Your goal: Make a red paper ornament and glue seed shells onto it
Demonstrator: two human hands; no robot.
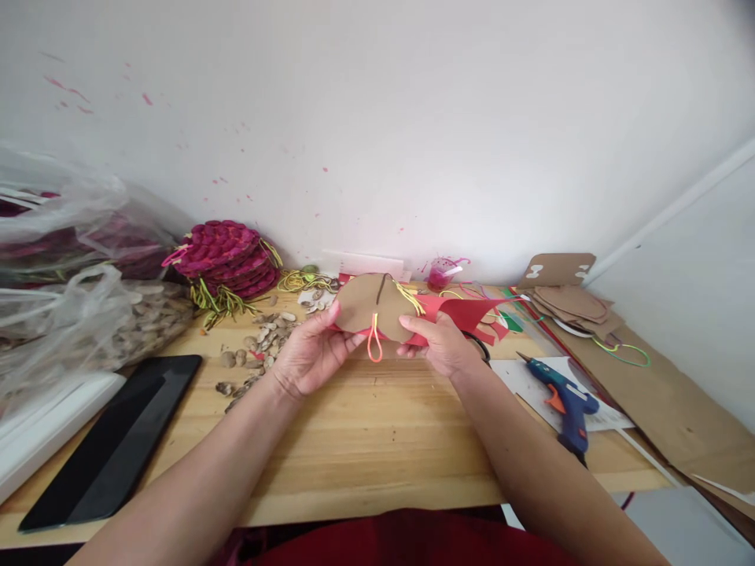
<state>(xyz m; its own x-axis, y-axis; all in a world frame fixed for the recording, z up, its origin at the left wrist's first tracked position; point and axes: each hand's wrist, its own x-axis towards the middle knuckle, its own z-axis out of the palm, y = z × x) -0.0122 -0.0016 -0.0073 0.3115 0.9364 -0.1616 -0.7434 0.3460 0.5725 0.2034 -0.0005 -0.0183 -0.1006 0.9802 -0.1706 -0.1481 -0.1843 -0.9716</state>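
Above the bench (366, 440), the brown cardboard cutout (357, 308) lay between both hands, its longer visible span running left to right. The left hand (311, 346) had its fingers pinched on the left edge, the right hand (442, 343) on the right, with the orange cord loop (370, 347) between them.

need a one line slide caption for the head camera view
Left hand and right hand hold a cardboard cutout with an orange loop over a wooden table, blue glue gun at right.
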